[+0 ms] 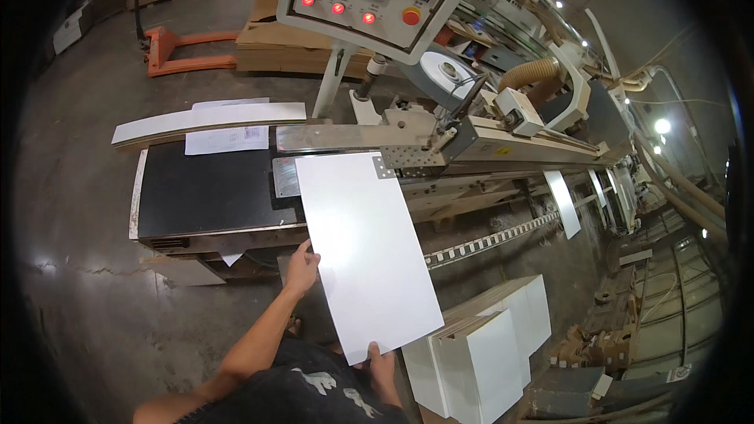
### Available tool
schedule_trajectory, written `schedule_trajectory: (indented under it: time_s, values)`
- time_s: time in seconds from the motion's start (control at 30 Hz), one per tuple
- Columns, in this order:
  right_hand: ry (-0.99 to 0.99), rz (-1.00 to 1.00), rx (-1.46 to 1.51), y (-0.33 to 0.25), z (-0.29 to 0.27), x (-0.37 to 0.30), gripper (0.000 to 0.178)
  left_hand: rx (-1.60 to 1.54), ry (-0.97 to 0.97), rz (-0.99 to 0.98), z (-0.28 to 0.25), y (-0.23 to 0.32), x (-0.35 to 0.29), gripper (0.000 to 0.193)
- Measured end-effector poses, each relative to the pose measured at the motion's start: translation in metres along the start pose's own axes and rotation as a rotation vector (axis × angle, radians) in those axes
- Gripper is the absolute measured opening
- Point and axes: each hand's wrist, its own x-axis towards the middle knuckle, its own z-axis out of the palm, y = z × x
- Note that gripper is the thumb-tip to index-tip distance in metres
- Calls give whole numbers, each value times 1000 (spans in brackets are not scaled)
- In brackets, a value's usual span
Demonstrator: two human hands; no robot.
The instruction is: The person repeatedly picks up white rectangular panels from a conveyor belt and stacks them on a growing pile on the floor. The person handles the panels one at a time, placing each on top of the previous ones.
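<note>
A white rectangular panel lies in front of me, its far end on the metal infeed plate of an edge banding machine. A perforated metal piece of the machine overlaps the panel's far right corner. My left hand grips the panel's left edge, fingers hidden beneath it. At the near edge, my right hand holds the panel with the thumb on top and the other fingers underneath.
A control box with a lit screen stands over the machine. Stacked white panels stand at lower right. A black-topped table adjoins on the left, bearing papers and a long white strip. An orange pallet jack stands behind.
</note>
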Motion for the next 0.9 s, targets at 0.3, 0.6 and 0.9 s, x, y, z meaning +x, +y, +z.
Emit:
schedule_trajectory:
  time_s: [0.3, 0.6, 0.9]
  values:
    - [-62, 39, -26, -33, -16, 30, 41, -12, 52, 45, 45, -15, 43, 43]
    - [74, -28, -23, -90, -85, 95, 49, -81, 24, 47, 161, 16, 66, 37]
    - [62, 113, -243, -117, -153, 157, 76, -20, -81, -12, 232, 36, 83, 32]
